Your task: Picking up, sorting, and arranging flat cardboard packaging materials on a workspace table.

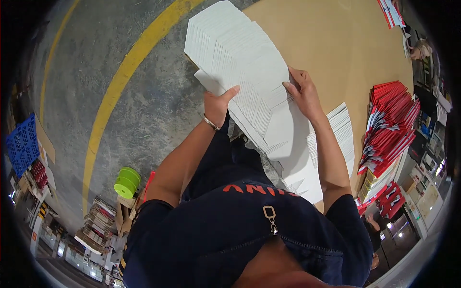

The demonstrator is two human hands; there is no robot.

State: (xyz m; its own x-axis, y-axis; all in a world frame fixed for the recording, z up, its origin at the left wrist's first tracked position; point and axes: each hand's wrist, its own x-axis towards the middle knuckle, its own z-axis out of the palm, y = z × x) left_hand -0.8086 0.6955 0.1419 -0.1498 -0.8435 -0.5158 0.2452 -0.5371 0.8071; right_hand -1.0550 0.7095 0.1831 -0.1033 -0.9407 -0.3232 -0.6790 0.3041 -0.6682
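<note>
My left hand [218,103] pinches the left edge of the fanned white sheets [240,62]: the thumb lies on top, pointing inward, while the fingers go out of sight under the edge, so I cannot tell how far they curl. A bracelet [211,122] circles the wrist just behind it. My right hand [306,96] is at the opposite edge, half closed, its fingers bent and a gap showing between thumb and forefinger. Both tips meet the side of the sheets; I cannot tell whether they grip it or only steady it.

The sheets lie between my two hands, reach well ahead of my fingertips and run back between my forearms, their overlapping edges making fine steps. Under and beyond my right hand spreads a tan tabletop [331,48]. Another white stack [343,134] sits just beside my right forearm, and farther out to that hand's right is a fanned red-and-white pile [389,125]. Left of my left hand is grey concrete floor [158,96] with a curved yellow line [108,105].
</note>
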